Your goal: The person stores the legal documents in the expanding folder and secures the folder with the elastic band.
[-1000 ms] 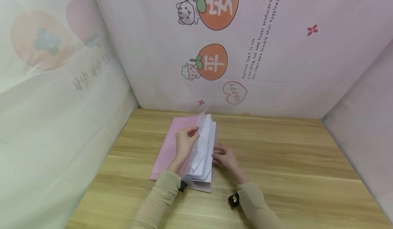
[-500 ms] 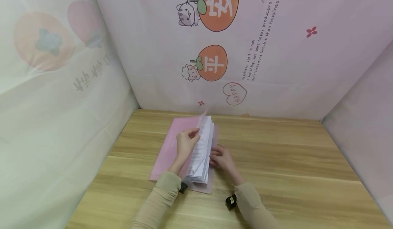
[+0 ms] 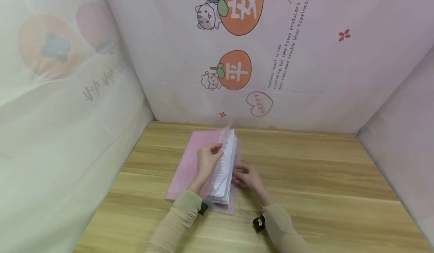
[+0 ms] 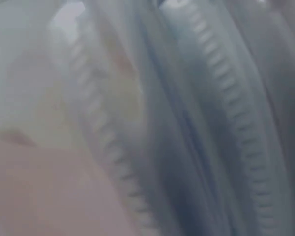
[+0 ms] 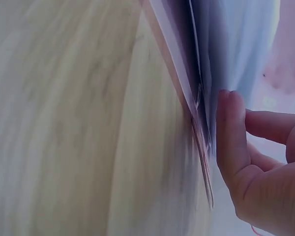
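A pink folder (image 3: 190, 159) lies on the table with its front cover raised to the left, so a thick bundle of printed white sheets (image 3: 223, 170) shows inside. My left hand (image 3: 207, 160) pinches the cover's raised edge between thumb and fingers. In the left wrist view, blurred ridged translucent strips (image 4: 108, 132) fill the picture. On the other side, my right hand (image 3: 247, 176) has its fingertips at the right edge of the sheets. The right wrist view shows the thumb and bent fingers of this hand beside the page edges (image 5: 201, 59), with a gap between them.
The wooden table (image 3: 305, 177) runs under everything. A printed cloth wall (image 3: 305, 106) stands behind it, with further cloth at left and right. Black devices sit at both wrists, the right one (image 3: 259, 223) hanging just over the wood.
The sheets' right edges have drawn closer together and leftward, baring more of the back cover. My right hand moved slightly left with them, then back a little. My left hand keeps its pinch.
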The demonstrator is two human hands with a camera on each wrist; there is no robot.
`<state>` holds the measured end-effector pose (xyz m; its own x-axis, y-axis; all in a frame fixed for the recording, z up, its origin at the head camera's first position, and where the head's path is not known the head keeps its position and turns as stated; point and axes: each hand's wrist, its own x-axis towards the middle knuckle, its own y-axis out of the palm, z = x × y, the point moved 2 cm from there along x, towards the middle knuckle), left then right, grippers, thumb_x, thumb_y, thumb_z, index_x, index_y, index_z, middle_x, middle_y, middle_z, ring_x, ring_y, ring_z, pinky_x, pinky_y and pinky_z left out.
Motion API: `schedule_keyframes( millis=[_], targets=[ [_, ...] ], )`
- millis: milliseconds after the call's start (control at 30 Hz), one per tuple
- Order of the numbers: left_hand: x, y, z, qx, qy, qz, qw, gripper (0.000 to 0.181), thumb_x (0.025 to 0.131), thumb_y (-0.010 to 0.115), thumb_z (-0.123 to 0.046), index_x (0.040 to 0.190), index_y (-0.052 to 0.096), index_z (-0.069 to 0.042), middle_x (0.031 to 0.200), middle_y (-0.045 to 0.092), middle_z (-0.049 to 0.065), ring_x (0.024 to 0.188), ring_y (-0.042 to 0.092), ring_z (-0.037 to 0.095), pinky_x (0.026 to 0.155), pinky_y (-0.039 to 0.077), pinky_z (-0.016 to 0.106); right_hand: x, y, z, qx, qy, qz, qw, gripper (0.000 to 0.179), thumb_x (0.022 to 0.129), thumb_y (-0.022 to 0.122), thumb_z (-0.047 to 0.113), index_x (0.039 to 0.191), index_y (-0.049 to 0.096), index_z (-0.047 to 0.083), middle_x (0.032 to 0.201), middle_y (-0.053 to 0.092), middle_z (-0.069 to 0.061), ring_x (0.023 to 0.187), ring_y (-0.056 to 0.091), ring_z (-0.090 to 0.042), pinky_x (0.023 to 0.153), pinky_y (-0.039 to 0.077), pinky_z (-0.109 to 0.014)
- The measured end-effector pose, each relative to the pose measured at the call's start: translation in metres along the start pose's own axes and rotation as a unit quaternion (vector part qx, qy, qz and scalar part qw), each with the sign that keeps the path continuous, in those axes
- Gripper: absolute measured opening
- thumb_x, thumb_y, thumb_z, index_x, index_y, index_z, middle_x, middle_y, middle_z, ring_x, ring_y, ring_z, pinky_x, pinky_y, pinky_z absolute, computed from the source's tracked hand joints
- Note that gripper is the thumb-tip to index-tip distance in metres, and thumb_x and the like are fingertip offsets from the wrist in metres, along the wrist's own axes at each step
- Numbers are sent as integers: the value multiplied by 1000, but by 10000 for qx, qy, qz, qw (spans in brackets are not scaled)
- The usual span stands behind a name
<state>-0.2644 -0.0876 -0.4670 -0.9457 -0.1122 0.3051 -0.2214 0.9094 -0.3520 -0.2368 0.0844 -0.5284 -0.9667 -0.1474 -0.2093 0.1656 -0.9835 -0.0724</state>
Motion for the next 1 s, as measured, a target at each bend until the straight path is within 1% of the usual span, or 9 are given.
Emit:
schedule_keyframes(
  millis=[100,233,367,467,567,667,767,900,1000],
  targets=[
    [-1,8,2,139,124,142,9997,24,81,66,-2,102,76,4,94,77,17,84,76,27,73,63,28,-3,-11,-1,-8,-49,-52,10000,40,92,58,-4,129,49,-19,114,62,-38,74,70,-14,68,63,-27],
    [-3,20,5,575,534,331,9964,20,80,67,0,98,76,5,89,78,16,79,76,25,68,62,25,-7,-27,-4,13,-13,-255,9997,39,93,56,-4,128,48,-19,109,64,-34,71,69,-13,65,62,-24],
    [-8,32,9,1009,941,542,9889,19,80,68,1,96,76,6,87,78,16,77,75,24,67,62,26,-11,-41,-6,-127,111,-497,9986,37,95,55,1,128,50,-16,108,65,-33,71,68,-10,64,60,-21],
    [-11,40,12,1456,1296,719,9782,19,79,68,1,95,76,5,89,78,16,79,76,25,70,63,29,-14,-50,-6,-301,172,-610,9975,37,97,54,4,129,51,-16,106,66,-31,72,67,-10,65,59,-20],
    [-13,48,15,1827,1416,1005,9677,20,79,69,0,97,76,4,93,77,16,85,76,27,76,63,32,-15,-56,-5,-540,208,-672,9961,37,98,52,6,129,50,-15,106,65,-29,76,66,-12,68,59,-21],
    [-16,54,19,2067,1260,1311,9614,23,81,68,-2,102,75,3,98,77,16,92,75,28,82,63,35,-14,-60,-5,-836,252,-667,9939,39,99,51,8,131,49,-14,111,64,-30,83,68,-18,74,61,-26],
    [-18,58,22,2281,1269,1388,9553,23,80,68,-1,102,75,2,97,77,15,93,75,27,81,63,34,-16,-61,-2,-1177,306,-482,9914,42,100,49,12,134,47,-13,119,61,-33,93,69,-28,81,62,-33],
    [-20,61,24,2556,1366,1430,9463,18,78,70,-1,95,76,1,88,77,12,79,73,21,72,61,30,-17,-60,2,-1255,323,-247,9913,46,100,49,14,137,43,-14,125,59,-37,103,68,-37,84,62,-38],
    [-21,63,24,2790,1438,1538,9369,9,78,72,-3,86,76,-2,75,75,8,65,64,15,61,54,26,-16,-59,2,-1015,412,-166,9938,48,101,49,14,138,39,-14,130,55,-38,108,67,-39,87,62,-38]
  ],
)
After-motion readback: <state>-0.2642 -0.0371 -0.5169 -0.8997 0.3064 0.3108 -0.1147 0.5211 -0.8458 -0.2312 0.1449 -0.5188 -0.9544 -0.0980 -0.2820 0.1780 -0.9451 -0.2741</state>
